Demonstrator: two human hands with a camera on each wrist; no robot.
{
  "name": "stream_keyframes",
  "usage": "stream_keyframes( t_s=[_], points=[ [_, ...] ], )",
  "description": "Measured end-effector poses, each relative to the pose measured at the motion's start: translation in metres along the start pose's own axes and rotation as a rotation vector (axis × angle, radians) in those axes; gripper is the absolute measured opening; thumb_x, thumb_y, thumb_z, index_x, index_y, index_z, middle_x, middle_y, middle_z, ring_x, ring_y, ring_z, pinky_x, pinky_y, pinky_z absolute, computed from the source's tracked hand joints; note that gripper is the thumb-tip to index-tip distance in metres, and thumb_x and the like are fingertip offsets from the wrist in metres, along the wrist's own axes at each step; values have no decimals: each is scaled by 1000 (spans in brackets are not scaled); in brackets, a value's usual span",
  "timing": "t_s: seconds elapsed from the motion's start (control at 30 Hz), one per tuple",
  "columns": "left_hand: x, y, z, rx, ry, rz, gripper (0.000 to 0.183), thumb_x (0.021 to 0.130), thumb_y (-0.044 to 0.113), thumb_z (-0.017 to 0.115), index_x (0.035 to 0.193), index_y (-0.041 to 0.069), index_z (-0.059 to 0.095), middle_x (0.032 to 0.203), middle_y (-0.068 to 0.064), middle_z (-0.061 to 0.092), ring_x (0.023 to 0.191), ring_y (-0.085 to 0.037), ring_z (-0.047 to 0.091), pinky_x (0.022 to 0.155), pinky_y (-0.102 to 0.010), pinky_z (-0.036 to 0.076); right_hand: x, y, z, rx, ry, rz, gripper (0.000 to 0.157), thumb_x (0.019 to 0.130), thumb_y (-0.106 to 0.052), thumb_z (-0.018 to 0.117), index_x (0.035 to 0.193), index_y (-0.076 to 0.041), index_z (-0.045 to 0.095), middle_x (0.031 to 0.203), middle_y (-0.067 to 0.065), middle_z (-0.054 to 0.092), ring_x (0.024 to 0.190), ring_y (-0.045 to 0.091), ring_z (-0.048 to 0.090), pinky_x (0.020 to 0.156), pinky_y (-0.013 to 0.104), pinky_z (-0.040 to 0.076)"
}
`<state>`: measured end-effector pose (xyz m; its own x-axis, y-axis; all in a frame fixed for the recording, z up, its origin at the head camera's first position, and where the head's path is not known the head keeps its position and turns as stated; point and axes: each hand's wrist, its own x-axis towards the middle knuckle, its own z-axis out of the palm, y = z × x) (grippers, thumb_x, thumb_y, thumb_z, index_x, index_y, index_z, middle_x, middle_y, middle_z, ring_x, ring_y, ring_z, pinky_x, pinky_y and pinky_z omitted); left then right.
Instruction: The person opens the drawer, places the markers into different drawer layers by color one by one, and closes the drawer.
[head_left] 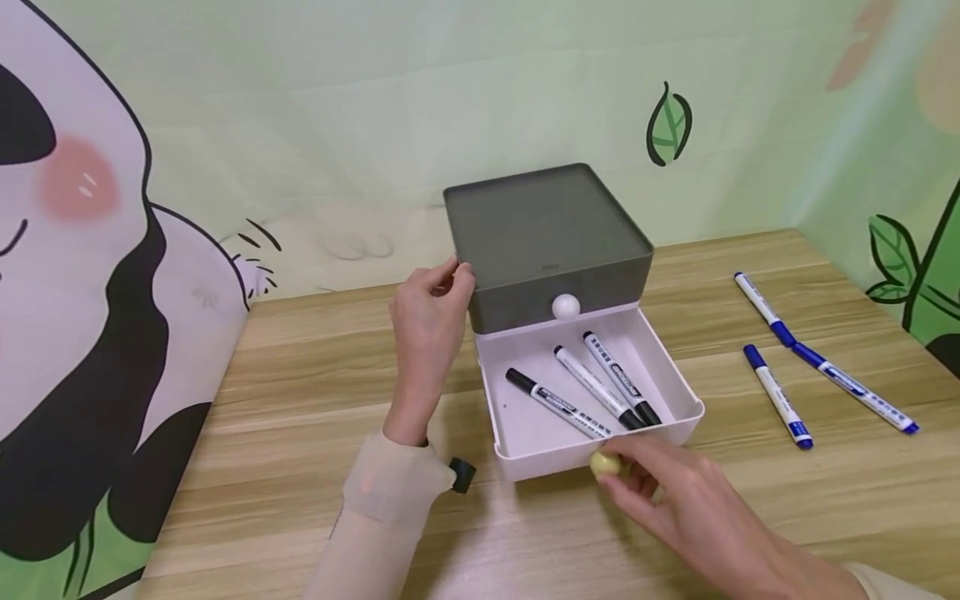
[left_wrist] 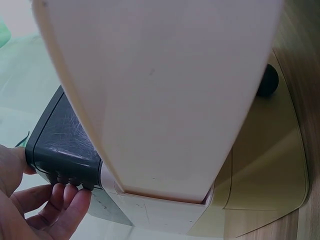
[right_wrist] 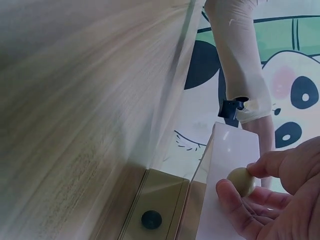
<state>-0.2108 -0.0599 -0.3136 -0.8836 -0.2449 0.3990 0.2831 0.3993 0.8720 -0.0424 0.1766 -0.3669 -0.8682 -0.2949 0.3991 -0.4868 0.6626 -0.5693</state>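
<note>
A small desktop drawer box (head_left: 547,229) has a dark grey top tier with a white knob (head_left: 566,307). Below it, the white drawer (head_left: 517,429) is pulled out towards me and holds three black-capped whiteboard markers (head_left: 596,387). My right hand (head_left: 697,500) pinches this drawer's yellowish round knob (right_wrist: 242,181) between thumb and fingers. My left hand (head_left: 427,329) grips the left edge of the grey tier, thumb at the top rim and curled fingers against the side (left_wrist: 65,157). The wrist views also show a tan bottom tier (left_wrist: 265,160) with a black knob (right_wrist: 151,219).
To the right of the box, three blue-capped markers (head_left: 780,400) lie on the wooden table (head_left: 300,442). Behind the table hangs a pale green backdrop (head_left: 337,125) with a printed panda on the left.
</note>
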Motion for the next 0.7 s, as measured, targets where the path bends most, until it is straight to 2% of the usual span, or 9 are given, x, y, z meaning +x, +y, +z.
stream_keyframes(
  t_s=[0.2,0.37,0.7],
  points=[
    [0,0,0,9,9,13,28,92,21,69,114,7,80,93,-12,75,84,-24,71,78,-39,55,8,6,4,-8,46,-46,27,83,0,83,106,-11,74,86,-14,65,72,-4,55,59,18,52],
    [0,0,0,10,5,7,29,92,22,69,115,7,80,92,-12,75,84,-24,71,77,-39,55,15,11,6,12,52,-61,27,83,2,83,107,-7,74,86,-10,69,71,-3,57,58,18,53],
    [1,1,0,25,8,4,30,91,23,70,116,9,80,93,-11,75,83,-23,71,77,-39,55,36,15,5,25,-8,2,22,88,-1,79,109,-4,74,85,-5,70,69,3,60,60,19,54]
  ],
)
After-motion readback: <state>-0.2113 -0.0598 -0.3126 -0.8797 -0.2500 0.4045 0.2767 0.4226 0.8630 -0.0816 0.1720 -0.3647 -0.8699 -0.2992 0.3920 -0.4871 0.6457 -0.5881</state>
